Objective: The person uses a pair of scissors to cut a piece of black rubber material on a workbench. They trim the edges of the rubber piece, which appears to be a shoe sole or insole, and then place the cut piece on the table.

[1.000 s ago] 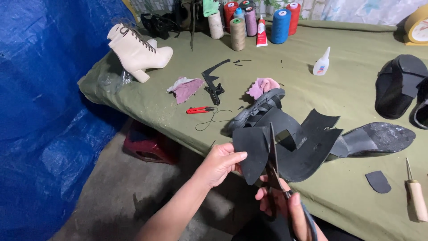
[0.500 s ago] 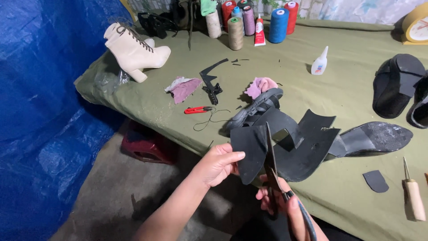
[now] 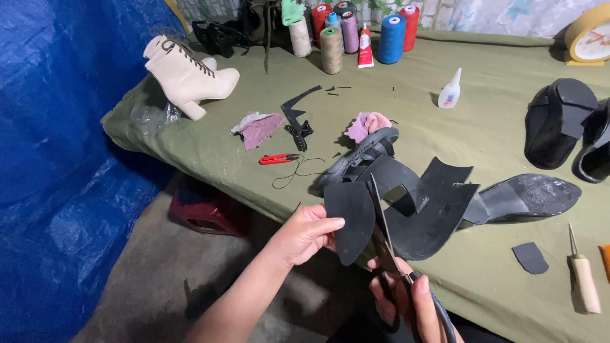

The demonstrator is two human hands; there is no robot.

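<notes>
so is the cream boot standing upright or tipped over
Upright. The cream boot stands on its sole and block heel on the green table cover, its laced shaft pointing up, near the table's far left corner.

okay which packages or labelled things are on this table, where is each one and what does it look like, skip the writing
Glue bottle: small, white, pointed nozzle, blue label; upright, mid-table toward the back.
Glue tube: red and white, standing among the thread cones at the back edge.
Tape roll: yellow ring with a pale printed core; far back right corner.
No screens or signs in view.
</notes>
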